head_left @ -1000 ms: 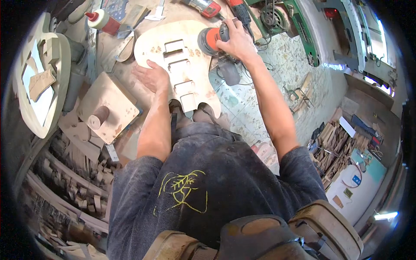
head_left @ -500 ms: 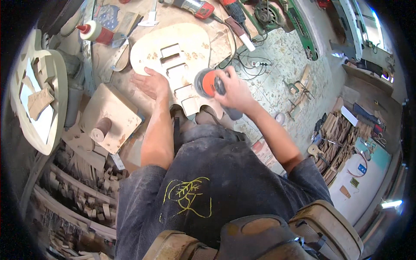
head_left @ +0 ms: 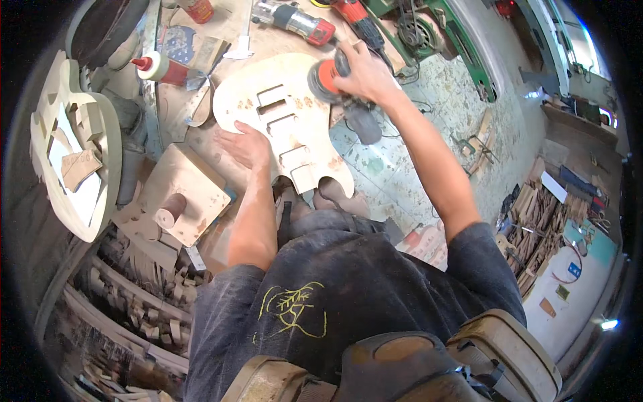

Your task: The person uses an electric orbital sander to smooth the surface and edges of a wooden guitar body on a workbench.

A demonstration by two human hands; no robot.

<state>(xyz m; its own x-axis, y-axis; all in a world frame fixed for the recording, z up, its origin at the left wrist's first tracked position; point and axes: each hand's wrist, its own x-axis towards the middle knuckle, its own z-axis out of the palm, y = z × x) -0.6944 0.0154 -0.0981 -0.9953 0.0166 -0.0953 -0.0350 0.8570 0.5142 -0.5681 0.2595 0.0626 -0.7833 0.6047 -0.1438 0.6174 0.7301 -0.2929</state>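
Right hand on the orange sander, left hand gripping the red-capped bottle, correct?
Not quite: in the head view, the left hand rests at the left edge of the guitar body, apart from the red-capped bottle. The right hand is on the orange sander, as stated.

Handwritten characters point(head_left: 80, 160) mark a wood offcut point(head_left: 80, 173) over the guitar body point(head_left: 111, 144) at left; a yellow line emblem point(head_left: 293, 312) adorns the dark T-shirt point(head_left: 382, 295).
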